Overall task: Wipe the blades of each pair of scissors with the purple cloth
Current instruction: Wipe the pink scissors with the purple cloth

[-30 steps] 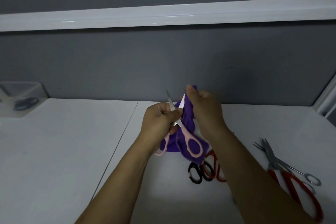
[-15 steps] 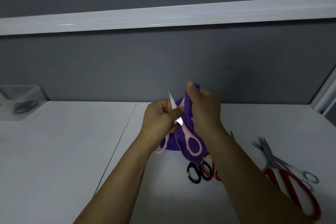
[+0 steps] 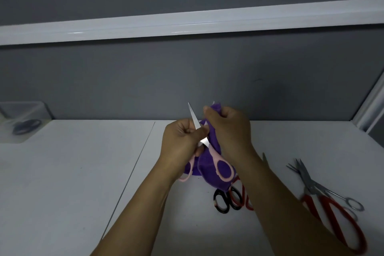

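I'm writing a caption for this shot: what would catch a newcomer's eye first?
First the pink-handled scissors, held up at the centre over the white table, blades open, the left hand gripping one blade while the right hand pinches the purple cloth around the other. Next, the big red-handled scissors lying at the right, and the black-handled pair just below the cloth.

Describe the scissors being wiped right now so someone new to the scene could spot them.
Look at the middle of the white table, where two hands meet above it. The left hand holds open pink-handled scissors while the right hand wraps the purple cloth round one blade. They alone have pink handles and are lifted; the other pairs lie flat.
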